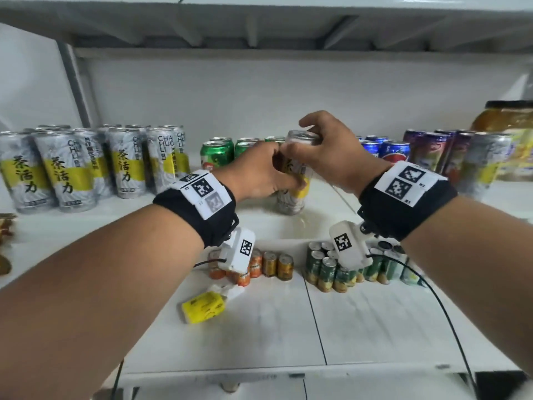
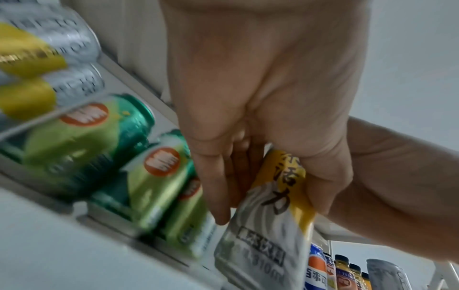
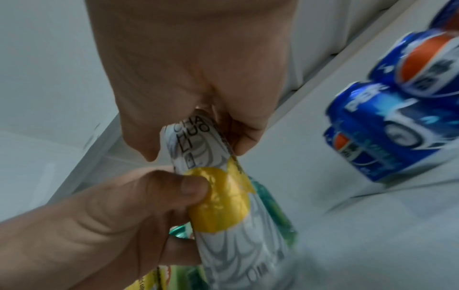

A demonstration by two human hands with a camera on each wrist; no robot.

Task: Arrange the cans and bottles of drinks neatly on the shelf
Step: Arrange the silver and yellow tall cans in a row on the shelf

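A tall silver-and-yellow tea can (image 1: pixel 294 194) stands upright on the white shelf (image 1: pixel 288 226), in front of the green cans (image 1: pixel 217 153). My left hand (image 1: pixel 259 173) wraps round its middle; fingers and thumb curl on the label in the left wrist view, where the can (image 2: pixel 268 231) fills the centre. My right hand (image 1: pixel 323 148) pinches the can's top rim from above. The right wrist view shows the can (image 3: pixel 223 196) held by my right hand (image 3: pixel 198 125), with the left thumb pressed on the yellow band. A group of matching tea cans (image 1: pixel 72 166) stands at the left.
Blue cola cans (image 1: pixel 389 150) and purple cans (image 1: pixel 432 151) stand to the right, with one more tea can (image 1: pixel 484 163) and a large amber jar (image 1: pixel 507 119). On the lower shelf sit small orange cans (image 1: pixel 268 264), green cans (image 1: pixel 331 272) and a yellow packet (image 1: pixel 203 308).
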